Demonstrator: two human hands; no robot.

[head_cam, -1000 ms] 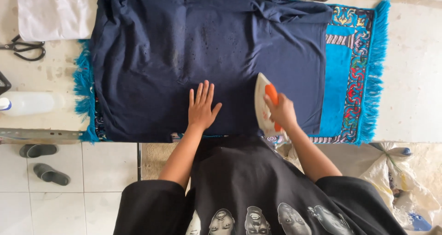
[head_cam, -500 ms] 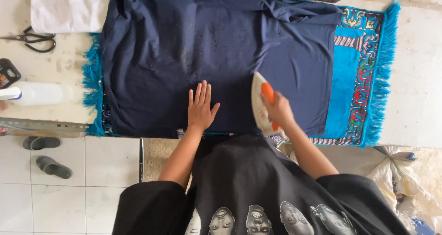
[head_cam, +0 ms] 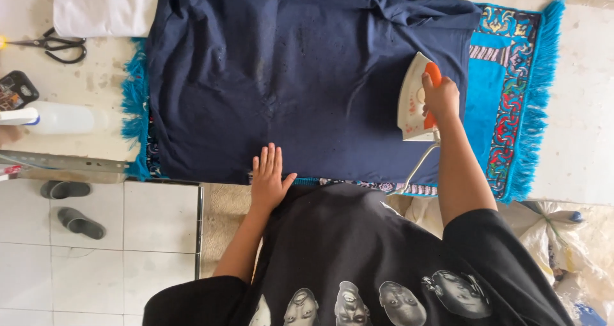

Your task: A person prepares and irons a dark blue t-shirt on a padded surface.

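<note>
2 hands work on the dark blue garment (head_cam: 300, 77), which lies spread flat over a blue fringed rug (head_cam: 511, 96) on the counter (head_cam: 575, 77). The right hand (head_cam: 440, 99) is closed around the orange handle of the iron (head_cam: 414, 99), on the right part of the cloth. The left hand (head_cam: 268, 178) lies flat, fingers spread, at the near hem. Scissors (head_cam: 54, 45) and a spray bottle (head_cam: 54, 117) lie at the left; slippers (head_cam: 70, 204) are on the tiled floor.

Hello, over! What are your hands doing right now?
Right hand grips iron on navy cloth. Left hand flat on cloth's near edge. Nothing in the way.
</note>
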